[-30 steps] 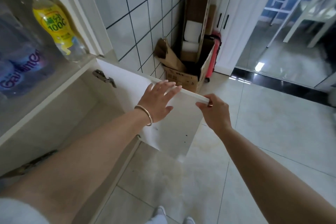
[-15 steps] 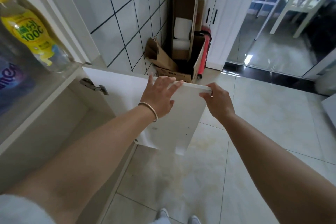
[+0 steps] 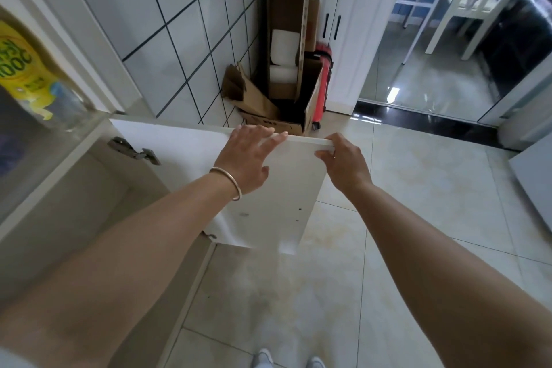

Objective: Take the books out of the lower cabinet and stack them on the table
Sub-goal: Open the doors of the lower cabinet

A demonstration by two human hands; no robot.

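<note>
The white door [image 3: 179, 140] of the lower cabinet stands swung out, away from the cabinet, hung on a metal hinge [image 3: 134, 152]. My left hand [image 3: 248, 158], with a bangle at the wrist, lies flat against the door's inner face, fingers over its top edge. My right hand [image 3: 343, 164] grips the door's top outer corner. The lower cabinet's inside [image 3: 59, 212] shows only bare pale panels; no books are in view. The table is not in view.
A shelf above the lower cabinet holds a yellow-labelled bottle [image 3: 27, 69]. Cardboard boxes [image 3: 280, 98] and a red suitcase [image 3: 324, 75] stand in the tiled corner beyond the door. White cupboard [image 3: 358, 24] behind them; white chair legs [image 3: 448, 9] at far right. My shoes [image 3: 286, 360] are on the tiled floor.
The view has shifted a little and the door looks swung slightly wider. Both hands stay on the door's top edge, the right hand now wrapped more over the corner.
</note>
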